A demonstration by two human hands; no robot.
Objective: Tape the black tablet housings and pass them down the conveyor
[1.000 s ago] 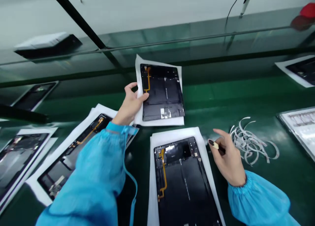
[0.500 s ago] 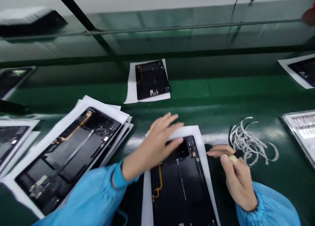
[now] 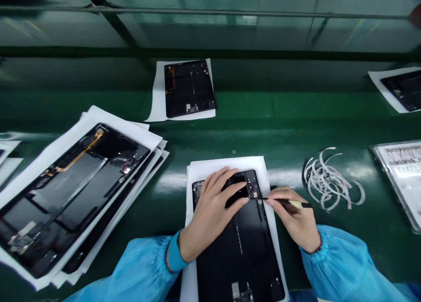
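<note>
A black tablet back panel [image 3: 237, 254] with a dark cutout near its top lies on a white paper sheet [image 3: 226, 164] directly in front of me. My left hand [image 3: 212, 214] rests flat on this panel with its fingers spread, holding nothing. My right hand [image 3: 292, 218] pinches a slim black pick with a cream band [image 3: 289, 202]. The pick's fine tip reaches the panel's upper right part, beside my left fingers. Part of the panel is hidden under my left hand.
A stack of papers with a black panel [image 3: 72, 192] lies to the left. Another panel [image 3: 189, 87] on paper sits farther ahead, and one more [image 3: 403, 89] at upper right. Curled white strips [image 3: 329, 181] and a clear-edged sheet [image 3: 403, 175] lie on the green bench to the right.
My left hand has let go of the far panel, which now lies flat on the bench, and has come down on the near panel. My right hand has brought the pick's tip onto the near panel.
</note>
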